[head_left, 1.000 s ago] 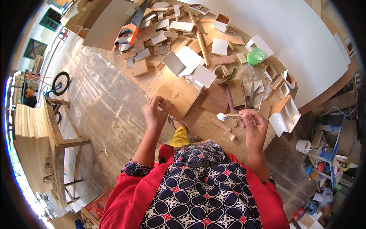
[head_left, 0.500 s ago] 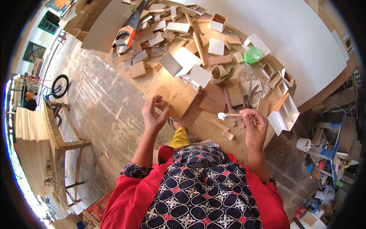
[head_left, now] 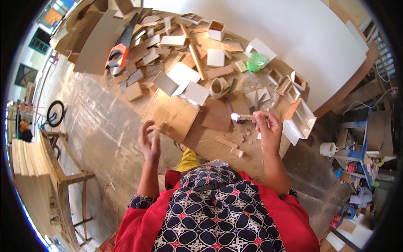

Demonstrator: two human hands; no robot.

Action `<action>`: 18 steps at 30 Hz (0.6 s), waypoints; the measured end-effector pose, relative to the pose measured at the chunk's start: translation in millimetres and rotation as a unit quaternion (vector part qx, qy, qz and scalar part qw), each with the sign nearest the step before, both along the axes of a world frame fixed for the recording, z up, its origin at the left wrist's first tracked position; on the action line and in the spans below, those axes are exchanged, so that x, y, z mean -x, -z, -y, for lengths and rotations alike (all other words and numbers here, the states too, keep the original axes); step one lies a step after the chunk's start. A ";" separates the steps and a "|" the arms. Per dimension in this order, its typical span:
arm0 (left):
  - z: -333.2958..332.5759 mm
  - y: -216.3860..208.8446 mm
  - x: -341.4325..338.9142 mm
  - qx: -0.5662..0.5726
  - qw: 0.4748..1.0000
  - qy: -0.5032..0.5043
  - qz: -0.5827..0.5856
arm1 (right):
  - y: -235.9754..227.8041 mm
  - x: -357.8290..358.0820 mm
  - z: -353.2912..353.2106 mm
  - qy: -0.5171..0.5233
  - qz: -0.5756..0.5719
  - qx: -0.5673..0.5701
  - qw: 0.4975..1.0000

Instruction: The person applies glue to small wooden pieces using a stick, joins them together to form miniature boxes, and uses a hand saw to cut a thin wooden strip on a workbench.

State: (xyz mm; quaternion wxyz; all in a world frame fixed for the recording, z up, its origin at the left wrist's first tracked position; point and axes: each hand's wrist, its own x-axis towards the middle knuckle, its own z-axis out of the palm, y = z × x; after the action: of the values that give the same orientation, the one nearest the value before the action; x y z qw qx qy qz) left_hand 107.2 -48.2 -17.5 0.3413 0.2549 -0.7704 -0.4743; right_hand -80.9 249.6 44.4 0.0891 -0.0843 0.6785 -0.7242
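My right hand (head_left: 269,128) pinches a thin wooden stick (head_left: 247,117) held level above the work surface. A blob of white paste (head_left: 234,117) coats its left end. Off to the left, my left hand (head_left: 149,142) is empty, its fingers loosely curled and apart. Beside its fingertips a small wood block (head_left: 163,127) lies on a flat light-brown board (head_left: 178,112). A darker brown panel (head_left: 216,115) is just right of that board. Below the stick lie a narrow wood strip (head_left: 226,142) and a short wood piece (head_left: 237,152).
Wood offcuts (head_left: 172,40) and a handsaw (head_left: 117,55) with an orange handle cover the far left. A tape roll (head_left: 218,87), a green plastic item (head_left: 256,62) and a white open box (head_left: 300,122) stand right of centre. A large white panel (head_left: 289,29) stretches behind.
My left hand has drawn back slightly from the small block, towards me. My right hand still holds the pasted stick. The view has shifted, so the scene sits further left.
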 end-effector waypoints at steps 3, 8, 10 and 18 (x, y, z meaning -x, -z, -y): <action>2.7 -3.4 -10.9 -0.004 1.000 -0.019 -0.002 | 4.5 36.1 -9.5 0.071 -0.021 -0.034 0.997; -4.4 -18.6 -22.2 0.014 1.000 -0.017 0.019 | 6.1 111.7 -9.0 0.160 -0.092 -0.064 0.981; -8.5 -26.6 -24.0 0.040 0.999 -0.006 0.026 | 1.4 142.4 -2.9 0.193 -0.147 -0.094 0.966; -39.5 -53.9 -21.7 0.168 0.979 0.082 0.083 | 17.5 213.4 33.9 0.157 -0.412 -0.429 0.788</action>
State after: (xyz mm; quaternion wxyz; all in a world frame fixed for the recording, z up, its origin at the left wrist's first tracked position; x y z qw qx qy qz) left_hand 128.9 -8.7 36.4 0.2739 0.1687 -0.8830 -0.3419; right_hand -294.3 215.7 26.9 -0.2867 -0.2207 0.8955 -0.2592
